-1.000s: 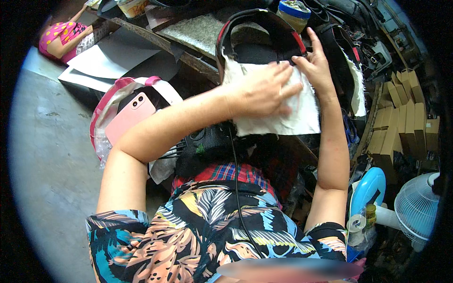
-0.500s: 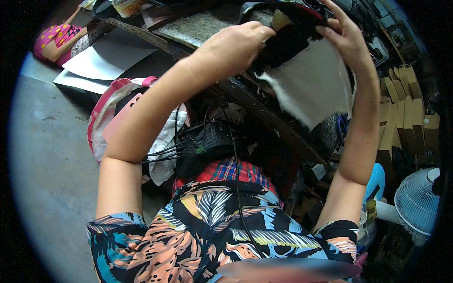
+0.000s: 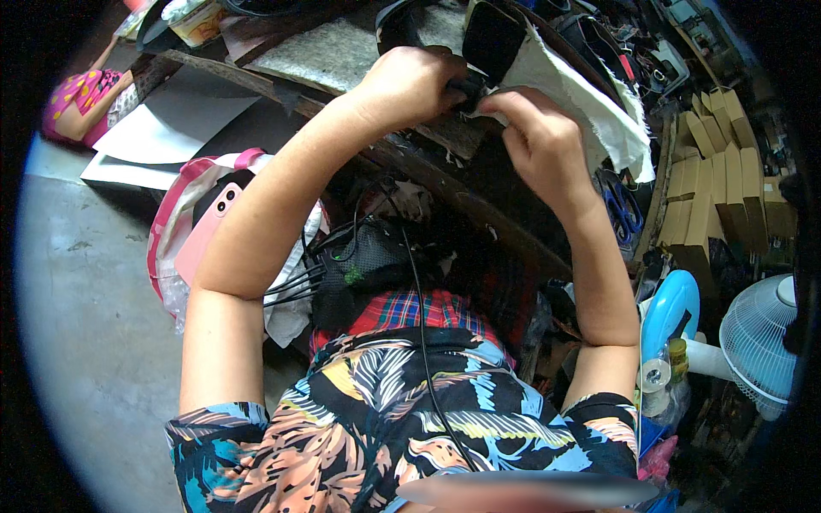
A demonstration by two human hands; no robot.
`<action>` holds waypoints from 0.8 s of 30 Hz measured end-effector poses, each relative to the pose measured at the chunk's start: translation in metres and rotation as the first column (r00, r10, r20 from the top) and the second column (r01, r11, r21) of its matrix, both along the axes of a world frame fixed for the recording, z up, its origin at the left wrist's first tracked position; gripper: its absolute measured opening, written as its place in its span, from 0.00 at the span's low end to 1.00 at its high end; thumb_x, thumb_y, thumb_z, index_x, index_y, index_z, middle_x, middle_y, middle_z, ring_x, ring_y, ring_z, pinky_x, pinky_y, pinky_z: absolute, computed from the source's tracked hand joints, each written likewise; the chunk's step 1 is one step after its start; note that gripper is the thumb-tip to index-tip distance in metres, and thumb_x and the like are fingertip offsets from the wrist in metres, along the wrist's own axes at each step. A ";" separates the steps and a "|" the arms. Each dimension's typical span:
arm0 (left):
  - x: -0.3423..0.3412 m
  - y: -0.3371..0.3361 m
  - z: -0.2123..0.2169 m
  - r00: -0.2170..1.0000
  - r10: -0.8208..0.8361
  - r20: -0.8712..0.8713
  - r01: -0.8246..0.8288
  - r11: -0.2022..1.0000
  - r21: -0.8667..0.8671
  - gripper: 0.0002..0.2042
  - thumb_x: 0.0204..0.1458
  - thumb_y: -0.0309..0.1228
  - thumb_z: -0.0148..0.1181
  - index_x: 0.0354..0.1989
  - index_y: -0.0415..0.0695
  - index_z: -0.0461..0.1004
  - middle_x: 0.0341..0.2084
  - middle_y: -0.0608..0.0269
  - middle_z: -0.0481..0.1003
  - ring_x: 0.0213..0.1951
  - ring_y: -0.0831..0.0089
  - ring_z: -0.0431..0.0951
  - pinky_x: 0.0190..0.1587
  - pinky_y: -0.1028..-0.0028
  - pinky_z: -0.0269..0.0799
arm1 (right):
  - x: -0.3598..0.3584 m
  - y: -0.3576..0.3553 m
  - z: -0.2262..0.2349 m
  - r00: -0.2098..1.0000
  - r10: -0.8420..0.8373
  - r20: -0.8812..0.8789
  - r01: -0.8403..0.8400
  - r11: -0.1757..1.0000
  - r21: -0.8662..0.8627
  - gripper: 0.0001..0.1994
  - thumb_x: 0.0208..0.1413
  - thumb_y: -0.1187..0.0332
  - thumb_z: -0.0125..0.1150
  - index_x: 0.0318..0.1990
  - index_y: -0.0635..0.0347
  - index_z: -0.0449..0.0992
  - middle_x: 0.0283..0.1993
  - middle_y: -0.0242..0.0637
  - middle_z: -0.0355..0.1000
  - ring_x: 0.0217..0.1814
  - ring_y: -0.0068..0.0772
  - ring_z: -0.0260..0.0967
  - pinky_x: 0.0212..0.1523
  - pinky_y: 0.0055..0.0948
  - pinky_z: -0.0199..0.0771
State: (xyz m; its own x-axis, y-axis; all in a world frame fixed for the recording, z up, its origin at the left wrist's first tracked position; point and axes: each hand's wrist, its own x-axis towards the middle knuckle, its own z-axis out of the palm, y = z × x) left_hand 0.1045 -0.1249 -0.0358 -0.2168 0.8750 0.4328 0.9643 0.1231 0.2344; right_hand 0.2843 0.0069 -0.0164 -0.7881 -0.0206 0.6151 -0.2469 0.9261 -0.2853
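From where I stand, the work is at the upper middle of the frame: a small black strip (image 3: pixel 469 91) between the two hands, with a black panel (image 3: pixel 493 41) just above it and a frayed white cloth (image 3: pixel 594 107) slanting off to the right. The left hand (image 3: pixel 419 84) has its fingers curled around the strip. The right hand (image 3: pixel 537 137) brings thumb and forefinger together at the strip's near end; whether they truly pinch it, I can't tell.

Slipping looks the likeliest trouble to me, because so little of the strip lies between the fingertips. An uneven pull could twist it or set it crooked. The cloth's ragged edge sticks out loose beside the right wrist, so a sweep of that arm could catch it and fold or fray it further. The rough edge of the bench (image 3: pixel 312 56) could snag it too. Lower down, a thin black cable (image 3: pixel 422 312) crosses the patterned shirt (image 3: pixel 342 427), where a forearm drawn back might hook it.
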 end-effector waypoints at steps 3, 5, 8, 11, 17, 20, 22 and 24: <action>0.012 0.012 0.003 0.989 0.133 -0.060 -0.136 0.989 -0.052 0.19 0.52 0.49 0.62 0.39 0.46 0.80 0.35 0.52 0.80 0.37 0.51 0.81 0.40 0.57 0.77 | -0.001 0.027 -0.031 0.939 -0.184 0.292 0.289 0.880 -0.376 0.11 0.55 0.77 0.58 0.45 0.58 0.78 0.43 0.44 0.78 0.50 0.44 0.76 0.52 0.38 0.74; 0.022 0.019 0.003 0.964 0.231 -0.130 -0.244 0.966 -0.090 0.21 0.51 0.53 0.62 0.39 0.47 0.80 0.34 0.55 0.81 0.37 0.52 0.82 0.39 0.57 0.78 | -0.001 0.043 -0.041 0.975 -0.037 0.217 0.117 0.923 -0.368 0.10 0.56 0.76 0.58 0.45 0.59 0.79 0.44 0.41 0.78 0.49 0.41 0.77 0.52 0.36 0.75; 0.026 0.021 0.005 0.953 0.205 -0.222 -0.229 0.970 -0.088 0.21 0.50 0.56 0.61 0.38 0.51 0.80 0.33 0.58 0.80 0.36 0.53 0.82 0.38 0.56 0.78 | -0.003 0.058 -0.046 0.977 0.081 0.199 -0.009 0.941 -0.338 0.10 0.60 0.76 0.56 0.47 0.60 0.79 0.47 0.38 0.78 0.52 0.34 0.76 0.55 0.32 0.74; 0.019 0.016 0.010 0.960 0.211 -0.182 -0.230 0.969 -0.090 0.21 0.49 0.56 0.62 0.38 0.52 0.80 0.33 0.57 0.81 0.36 0.54 0.82 0.39 0.56 0.78 | -0.004 0.056 -0.046 0.973 0.107 0.205 -0.028 0.934 -0.355 0.10 0.61 0.76 0.57 0.49 0.61 0.79 0.48 0.37 0.78 0.54 0.32 0.75 0.56 0.31 0.74; 0.018 0.014 0.018 0.973 0.225 -0.054 -0.232 0.947 -0.225 0.17 0.51 0.51 0.62 0.38 0.52 0.83 0.38 0.55 0.82 0.41 0.58 0.83 0.44 0.60 0.78 | -0.009 0.038 -0.043 0.989 0.016 0.148 0.027 0.959 -0.283 0.11 0.58 0.71 0.64 0.48 0.59 0.80 0.46 0.36 0.78 0.51 0.34 0.75 0.54 0.31 0.74; 0.021 0.016 0.013 0.968 0.220 -0.118 -0.239 0.955 -0.174 0.15 0.50 0.47 0.61 0.37 0.52 0.83 0.37 0.55 0.82 0.39 0.59 0.84 0.44 0.60 0.79 | -0.010 0.032 -0.042 0.988 -0.098 0.118 0.103 0.994 -0.041 0.12 0.55 0.67 0.68 0.46 0.56 0.81 0.44 0.35 0.77 0.49 0.36 0.74 0.50 0.31 0.74; 0.019 0.017 0.007 0.961 0.209 -0.180 -0.232 0.966 -0.117 0.13 0.50 0.45 0.61 0.36 0.52 0.84 0.37 0.56 0.82 0.38 0.59 0.84 0.44 0.60 0.79 | -0.010 0.029 -0.042 0.987 -0.134 0.088 0.130 0.990 0.044 0.12 0.54 0.65 0.68 0.45 0.56 0.81 0.43 0.35 0.76 0.48 0.37 0.73 0.48 0.32 0.73; 0.012 0.018 0.002 0.954 0.190 -0.232 -0.210 0.976 -0.062 0.12 0.50 0.43 0.61 0.36 0.53 0.84 0.36 0.56 0.82 0.38 0.59 0.84 0.44 0.60 0.79 | -0.011 0.028 -0.044 0.995 -0.100 0.030 0.099 0.994 0.040 0.11 0.54 0.65 0.68 0.44 0.56 0.82 0.42 0.35 0.76 0.47 0.38 0.73 0.47 0.32 0.72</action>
